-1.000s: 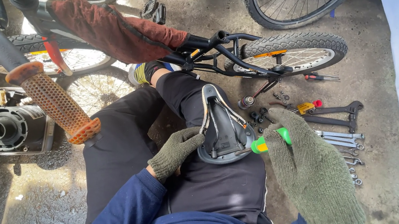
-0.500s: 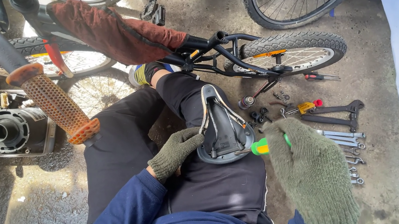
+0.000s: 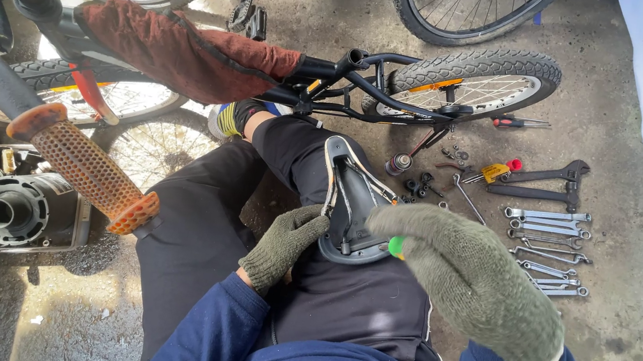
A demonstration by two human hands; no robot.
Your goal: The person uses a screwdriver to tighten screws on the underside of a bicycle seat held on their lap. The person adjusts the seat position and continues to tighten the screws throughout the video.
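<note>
Gripping the near edge of the upturned bicycle saddle [image 3: 352, 209], your gloved left hand [image 3: 282, 246] steadies it on your thigh, underside and rails facing up. Your gloved right hand [image 3: 474, 279] is closed around a green-handled tool [image 3: 395, 246] held against the saddle's near end; only a sliver of the handle shows, so what kind of tool it is cannot be told.

Progress, as judged: the saddle is off any bicycle and work on its underside is under way, not finished. Small loose fittings [image 3: 420, 184] lie on the floor [image 3: 605, 350] beside your knee, near a row of spanners [image 3: 548, 252] and an adjustable wrench [image 3: 541, 175], none fitted back.

Containers: none holding parts is visible. A small bicycle [image 3: 400, 87] lies just beyond your knee, a rag [image 3: 181, 50] draped over it.
</note>
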